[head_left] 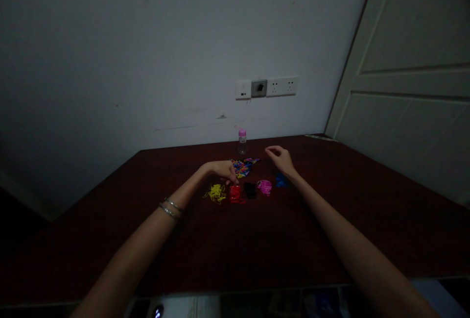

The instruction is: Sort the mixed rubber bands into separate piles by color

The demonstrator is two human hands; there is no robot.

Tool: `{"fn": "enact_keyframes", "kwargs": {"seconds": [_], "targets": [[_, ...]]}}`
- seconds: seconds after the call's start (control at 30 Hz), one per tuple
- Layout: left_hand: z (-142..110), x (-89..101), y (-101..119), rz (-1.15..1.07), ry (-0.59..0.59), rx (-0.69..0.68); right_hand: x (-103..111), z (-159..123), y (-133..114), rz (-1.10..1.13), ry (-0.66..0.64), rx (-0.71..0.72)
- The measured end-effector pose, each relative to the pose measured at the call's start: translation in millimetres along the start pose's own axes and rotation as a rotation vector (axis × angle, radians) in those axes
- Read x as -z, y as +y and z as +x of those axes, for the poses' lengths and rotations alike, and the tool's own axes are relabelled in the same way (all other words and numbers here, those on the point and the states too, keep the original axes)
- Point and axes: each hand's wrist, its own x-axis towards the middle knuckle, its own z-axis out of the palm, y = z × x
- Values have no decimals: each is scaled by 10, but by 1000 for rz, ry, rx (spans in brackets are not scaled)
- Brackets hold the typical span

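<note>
Small piles of what look like rubber bands lie in a row on the dark red table: yellow bands [216, 193], red bands [235, 194], black bands [250, 190], pink bands [265, 187] and blue bands [281, 180]. Behind them is a mixed-colour heap of bands [241, 167], partly hidden by my left hand [223, 170]. That hand is bent down with curled fingers, its tips at the top of the red pile; anything in them is too small to make out. My right hand [281, 157] hovers above the blue pile, thumb and fingertips pinched together, their contents unclear.
A clear bottle with a pink lid [242, 141] stands upright behind the mixed heap. The wall carries a row of sockets [281, 86]. A pale panelled door [407, 92] is on the right. Objects show below the table's front edge [257, 289].
</note>
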Motion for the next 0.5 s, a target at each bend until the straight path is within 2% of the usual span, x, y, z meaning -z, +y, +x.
{"fn": "enact_keyframes", "kwargs": {"seconds": [0.1,0.2,0.3,0.4,0.5], "targets": [[16,68,-67,-39,143,-59,-25,-15,31,-26,-82,2],[65,171,-235,-42,312,-57,-84,-62,52,-80,-252,49],[139,258,-470,-50,548,67,-171,-138,5,-151,-454,102],[217,297,-706,-60,797,175,-253,-211,-119,-258,-592,167],[288,309,-891,-23,936,249,-296,-260,-250,-406,-692,245]]}}
